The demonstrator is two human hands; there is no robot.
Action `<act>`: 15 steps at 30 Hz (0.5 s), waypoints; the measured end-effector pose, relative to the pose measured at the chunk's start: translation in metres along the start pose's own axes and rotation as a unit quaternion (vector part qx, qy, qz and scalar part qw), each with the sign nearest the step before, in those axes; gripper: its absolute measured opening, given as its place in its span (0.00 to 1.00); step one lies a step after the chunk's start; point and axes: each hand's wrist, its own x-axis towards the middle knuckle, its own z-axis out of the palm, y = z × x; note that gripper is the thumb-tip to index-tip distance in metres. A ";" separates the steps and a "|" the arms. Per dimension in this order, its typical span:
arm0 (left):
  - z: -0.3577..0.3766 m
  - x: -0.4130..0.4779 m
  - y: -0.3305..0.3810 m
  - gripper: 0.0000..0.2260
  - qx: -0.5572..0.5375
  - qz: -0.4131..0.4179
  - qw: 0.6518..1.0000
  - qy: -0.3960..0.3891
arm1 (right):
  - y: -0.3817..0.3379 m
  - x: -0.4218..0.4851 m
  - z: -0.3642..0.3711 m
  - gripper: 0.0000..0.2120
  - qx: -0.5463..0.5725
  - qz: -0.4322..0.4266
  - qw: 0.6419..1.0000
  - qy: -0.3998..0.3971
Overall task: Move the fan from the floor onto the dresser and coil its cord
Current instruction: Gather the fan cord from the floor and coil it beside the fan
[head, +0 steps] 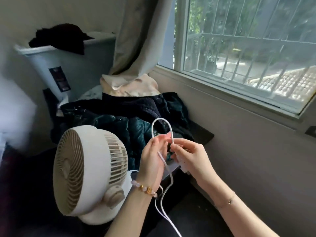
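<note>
A white round fan with a beige grille stands upright on a dark dresser top, facing left. Its white cord rises in a loop above my hands and trails down toward the lower edge of the view. My left hand, with a bead bracelet on the wrist, pinches the left side of the loop. My right hand grips the right side of the loop, and something white shows under its palm. The two hands are close together, just right of the fan.
A heap of dark clothes lies behind the fan, with a cream cloth on top. A pale bin with a black garment stands at the back left. A curtain hangs beside the barred window on the right wall.
</note>
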 end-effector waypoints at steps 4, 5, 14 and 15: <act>0.002 0.025 0.005 0.12 0.132 0.039 0.990 0.010 | 0.008 0.027 0.014 0.08 -0.101 -0.051 0.993 -0.015; 0.002 0.029 0.007 0.11 0.147 0.045 0.988 0.032 | 0.009 0.032 0.015 0.08 -0.128 -0.064 0.989 -0.040; -0.004 0.063 0.046 0.11 -0.024 0.131 0.980 0.147 | 0.048 0.055 -0.014 0.20 0.044 0.094 0.954 -0.283; -0.004 0.065 0.051 0.12 -0.042 0.140 0.977 0.156 | 0.057 0.053 -0.013 0.21 0.035 0.117 0.936 -0.330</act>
